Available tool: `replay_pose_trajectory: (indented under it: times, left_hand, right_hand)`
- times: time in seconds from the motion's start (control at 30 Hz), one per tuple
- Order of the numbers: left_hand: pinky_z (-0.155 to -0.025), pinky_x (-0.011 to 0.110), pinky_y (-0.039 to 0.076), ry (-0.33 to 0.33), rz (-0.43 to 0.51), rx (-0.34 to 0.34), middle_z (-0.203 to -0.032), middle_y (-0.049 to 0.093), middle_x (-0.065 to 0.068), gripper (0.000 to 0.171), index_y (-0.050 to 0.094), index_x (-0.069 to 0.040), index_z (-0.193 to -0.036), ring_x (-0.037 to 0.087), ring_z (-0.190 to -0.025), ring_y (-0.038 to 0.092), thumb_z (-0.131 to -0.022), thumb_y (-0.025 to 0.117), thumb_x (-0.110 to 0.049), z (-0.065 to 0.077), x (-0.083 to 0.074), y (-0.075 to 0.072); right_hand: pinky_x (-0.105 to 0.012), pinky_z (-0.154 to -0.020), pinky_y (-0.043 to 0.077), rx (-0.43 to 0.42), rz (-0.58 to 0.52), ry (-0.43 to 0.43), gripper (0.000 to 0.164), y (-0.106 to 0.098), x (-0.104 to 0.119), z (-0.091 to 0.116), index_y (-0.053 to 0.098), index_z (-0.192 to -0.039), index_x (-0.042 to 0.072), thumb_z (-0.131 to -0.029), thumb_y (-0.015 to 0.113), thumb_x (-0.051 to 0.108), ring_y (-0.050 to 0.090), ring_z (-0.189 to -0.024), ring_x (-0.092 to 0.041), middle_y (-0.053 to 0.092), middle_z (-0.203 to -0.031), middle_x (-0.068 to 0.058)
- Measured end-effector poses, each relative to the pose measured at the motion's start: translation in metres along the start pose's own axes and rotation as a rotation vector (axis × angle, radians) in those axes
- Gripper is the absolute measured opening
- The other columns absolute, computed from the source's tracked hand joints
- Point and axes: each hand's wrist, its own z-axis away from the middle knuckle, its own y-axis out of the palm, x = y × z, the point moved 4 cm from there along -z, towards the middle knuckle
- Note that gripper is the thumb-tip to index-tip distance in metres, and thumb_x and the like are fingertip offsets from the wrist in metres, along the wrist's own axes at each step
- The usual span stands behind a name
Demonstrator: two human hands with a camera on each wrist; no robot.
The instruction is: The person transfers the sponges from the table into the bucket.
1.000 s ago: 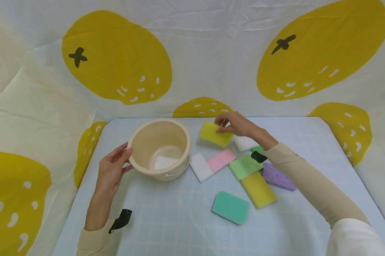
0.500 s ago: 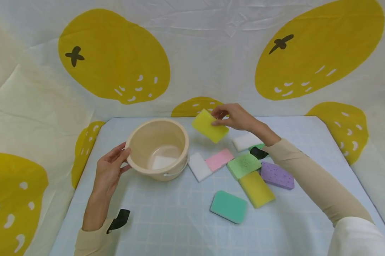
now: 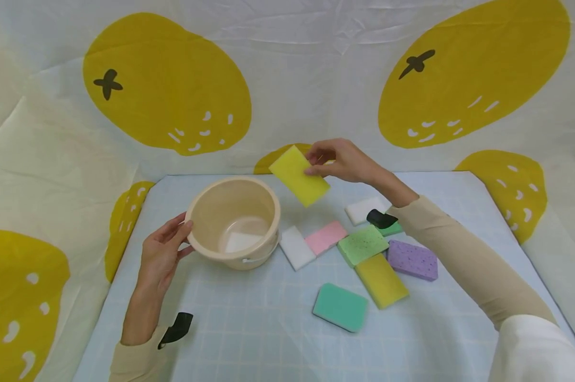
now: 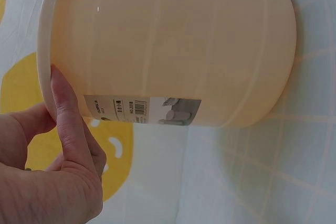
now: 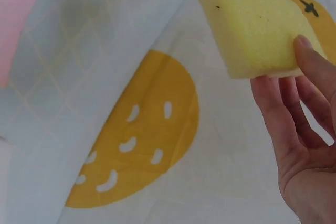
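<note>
A bright yellow sponge (image 3: 298,175) is pinched between the thumb and fingers of my right hand (image 3: 342,160), raised above the back of the table, right of the bucket. In the right wrist view the yellow sponge (image 5: 257,30) shows its thick edge, the thumb on its face. My left hand (image 3: 159,254) grips the rim of a beige bucket (image 3: 256,249) from the left. A white block (image 3: 241,241) lies on the bucket's bottom. The left wrist view shows the left hand (image 4: 68,145) with thumb and fingers at the bucket's rim, above a printed label (image 4: 144,110).
Right of the bucket lie a white block (image 3: 297,248), a pink sponge (image 3: 326,237), a light green sponge (image 3: 362,245), a yellow sponge (image 3: 382,281) and a purple sponge (image 3: 413,260). A teal sponge (image 3: 341,307) lies nearer. Another white block (image 3: 362,210) lies behind.
My right hand has lifted the yellow sponge off the back of the table and carried it up and left toward the bucket. The left hand keeps its grip on the rim.
</note>
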Motion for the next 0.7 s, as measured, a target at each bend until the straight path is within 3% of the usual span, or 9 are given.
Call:
replay_pose_trajectory:
  times: [0.23,0.5,0.7]
  left_hand:
    - [-0.077,0.024,0.061,-0.007,0.000,-0.012,-0.114,0.069,0.000,0.065,0.060,-0.010,-0.144,0.011,-0.083,0.064,-0.088,0.082,-0.033,0.000,0.000,0.000]
    - [-0.076,0.024,0.061,-0.009,0.012,-0.008,-0.112,0.070,-0.001,0.065,0.060,-0.010,-0.144,0.011,-0.082,0.064,-0.087,0.082,-0.033,-0.001,0.001,-0.001]
    - [-0.077,0.025,0.061,-0.015,0.013,-0.012,-0.114,0.070,0.000,0.064,0.061,-0.011,-0.143,0.012,-0.083,0.063,-0.087,0.082,-0.034,-0.002,0.001,0.000]
  right_hand:
    - [-0.025,-0.075,0.057,0.019,-0.106,0.043,0.032,0.003,0.013,-0.011,0.072,-0.116,0.003,-0.091,0.082,0.020,0.064,-0.090,-0.022,0.070,-0.102,-0.010]
    - [-0.043,-0.078,0.063,0.087,-0.259,0.061,0.030,0.020,0.025,-0.024,0.072,-0.117,0.004,-0.091,0.081,0.016,0.067,-0.088,-0.025,0.069,-0.103,-0.011]
    - [-0.040,-0.078,0.063,0.142,-0.318,0.056,0.031,0.037,0.031,-0.034,0.072,-0.119,0.007,-0.092,0.081,0.018,0.068,-0.086,-0.027,0.069,-0.105,-0.010]
